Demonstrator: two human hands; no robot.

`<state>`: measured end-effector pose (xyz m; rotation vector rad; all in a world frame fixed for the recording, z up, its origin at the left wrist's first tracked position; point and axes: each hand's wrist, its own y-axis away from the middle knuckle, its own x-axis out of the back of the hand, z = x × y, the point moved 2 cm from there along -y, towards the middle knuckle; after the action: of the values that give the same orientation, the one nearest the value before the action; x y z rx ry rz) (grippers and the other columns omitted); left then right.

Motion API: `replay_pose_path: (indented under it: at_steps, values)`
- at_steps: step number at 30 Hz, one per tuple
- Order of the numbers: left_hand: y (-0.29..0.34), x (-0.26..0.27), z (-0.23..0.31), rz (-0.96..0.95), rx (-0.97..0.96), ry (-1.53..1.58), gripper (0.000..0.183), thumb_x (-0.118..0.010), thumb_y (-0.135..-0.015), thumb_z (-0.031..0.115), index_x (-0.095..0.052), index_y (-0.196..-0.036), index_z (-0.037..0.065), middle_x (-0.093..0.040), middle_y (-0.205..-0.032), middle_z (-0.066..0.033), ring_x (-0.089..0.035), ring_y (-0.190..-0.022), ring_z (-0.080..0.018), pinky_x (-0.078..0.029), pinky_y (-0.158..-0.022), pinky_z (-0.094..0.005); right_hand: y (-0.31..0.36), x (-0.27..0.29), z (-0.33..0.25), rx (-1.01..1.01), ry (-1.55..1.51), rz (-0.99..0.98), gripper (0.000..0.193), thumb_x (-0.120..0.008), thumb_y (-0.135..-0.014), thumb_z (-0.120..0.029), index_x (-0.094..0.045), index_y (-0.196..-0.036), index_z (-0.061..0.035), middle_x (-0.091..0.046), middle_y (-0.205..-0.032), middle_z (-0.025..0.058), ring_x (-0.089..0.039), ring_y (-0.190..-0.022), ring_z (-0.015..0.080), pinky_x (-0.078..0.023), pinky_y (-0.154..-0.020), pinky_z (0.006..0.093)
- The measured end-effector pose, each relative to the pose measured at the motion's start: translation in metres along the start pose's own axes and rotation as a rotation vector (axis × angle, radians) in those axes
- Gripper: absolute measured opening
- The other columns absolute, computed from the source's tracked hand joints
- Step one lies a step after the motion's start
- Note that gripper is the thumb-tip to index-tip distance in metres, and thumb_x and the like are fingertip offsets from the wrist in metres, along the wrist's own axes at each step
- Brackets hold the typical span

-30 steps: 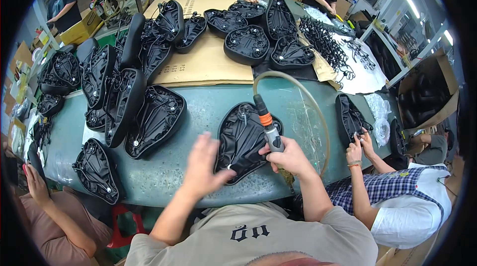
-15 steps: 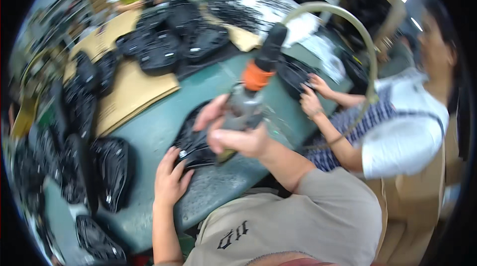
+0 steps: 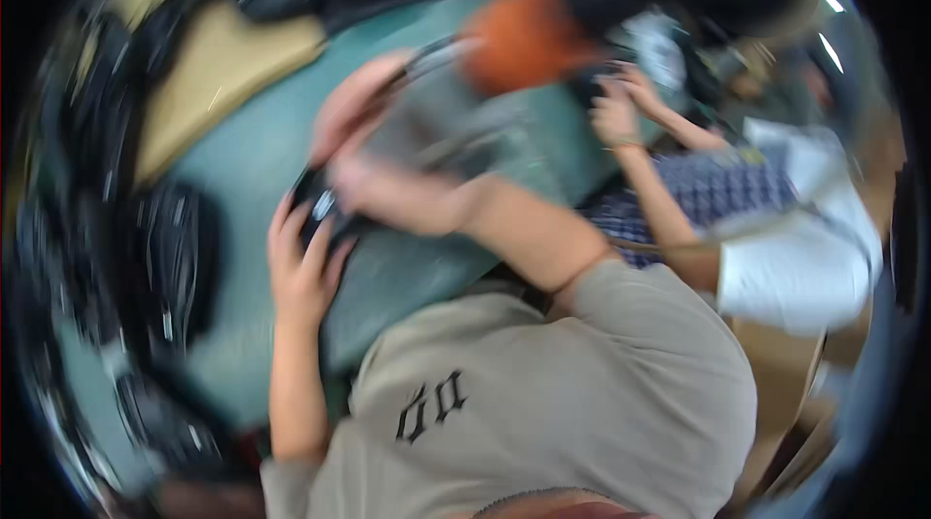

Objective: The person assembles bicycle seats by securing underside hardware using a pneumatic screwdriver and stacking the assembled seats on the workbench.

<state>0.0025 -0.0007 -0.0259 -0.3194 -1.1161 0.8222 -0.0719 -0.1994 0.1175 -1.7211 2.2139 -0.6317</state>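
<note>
My right hand (image 3: 402, 191) is wrapped round a power tool with a cord (image 3: 422, 116), its body grey, with an orange collar and a black sleeve at the cord end. Motion smears both hand and tool. Below them lies a black moulded part (image 3: 312, 191), mostly hidden by my right hand and the tool. My left hand (image 3: 303, 272) rests on the near left edge of that part, fingers spread and lying on it. The tool's tip is hidden behind my right hand.
A green worktable (image 3: 388, 276) carries more black parts (image 3: 175, 262) on the left and brown cardboard (image 3: 223, 73) behind. At the right a co-worker's hands (image 3: 621, 112) work on a dark piece. Cardboard (image 3: 766, 359) stands below the co-worker.
The view has tilted and shifted. The tool now looms larger, its cord end swung up and right. My left hand stays on the black part's edge.
</note>
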Motion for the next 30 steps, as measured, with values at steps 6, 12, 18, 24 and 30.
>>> replay_pose_path:
  at_steps: [6, 12, 18, 24, 30]
  values:
    - [0.013, 0.007, -0.009, 0.018, 0.027, -0.056, 0.041, -0.088, -0.074, 0.016, -0.072, -0.112, 0.008, -0.062, -0.126, -0.016, -0.054, -0.133, -0.0415, -0.053, -0.104, -0.0491, -0.023, -0.02, 0.026, 0.172, -0.379, -0.214, 0.037, -0.05, -0.096, -0.001, -0.049, -0.132, -0.0026, -0.058, -0.114, 0.0228, -0.063, -0.073, 0.0237, -0.054, -0.072, 0.0461]
    - [0.023, 0.006, -0.014, 0.038, 0.038, -0.056, 0.039, -0.087, -0.074, 0.016, -0.072, -0.109, 0.009, -0.061, -0.127, -0.0138, -0.054, -0.135, -0.0383, -0.054, -0.104, -0.0472, -0.033, -0.05, 0.05, 0.143, -0.384, -0.321, 0.035, -0.051, -0.095, 0.001, -0.049, -0.13, -0.0004, -0.059, -0.114, 0.024, -0.063, -0.074, 0.0245, -0.054, -0.072, 0.0462]
    - [0.025, 0.006, -0.018, 0.052, 0.036, -0.018, 0.038, -0.087, -0.075, 0.018, -0.072, -0.109, 0.009, -0.06, -0.129, -0.0135, -0.052, -0.137, -0.0373, -0.054, -0.104, -0.0459, -0.041, -0.065, 0.056, 0.01, -0.354, -0.328, 0.029, -0.054, -0.093, 0.004, -0.051, -0.122, 0.0016, -0.06, -0.107, 0.0241, -0.061, -0.071, 0.0245, -0.054, -0.07, 0.0451]
    - [0.026, 0.007, -0.019, 0.081, 0.01, -0.029, 0.03, -0.082, -0.081, 0.023, -0.068, -0.104, 0.01, -0.058, -0.128, -0.0136, -0.05, -0.138, -0.0354, -0.058, -0.097, -0.0426, -0.049, -0.077, 0.062, -0.043, -0.322, -0.433, 0.01, -0.054, -0.09, 0.005, -0.055, -0.099, 0.0031, -0.063, -0.086, 0.0199, -0.061, -0.069, 0.0256, -0.054, -0.067, 0.0427]
    - [0.024, 0.008, -0.019, 0.06, 0.005, 0.007, 0.029, -0.082, -0.081, 0.023, -0.067, -0.1, 0.008, -0.058, -0.123, -0.0137, -0.052, -0.136, -0.0366, -0.058, -0.096, -0.0435, -0.039, -0.087, 0.046, -0.14, -0.214, -0.265, 0.023, -0.059, -0.09, 0.0, -0.054, -0.112, 0.0016, -0.063, -0.088, 0.0183, -0.062, -0.066, 0.0236, -0.055, -0.064, 0.0395]
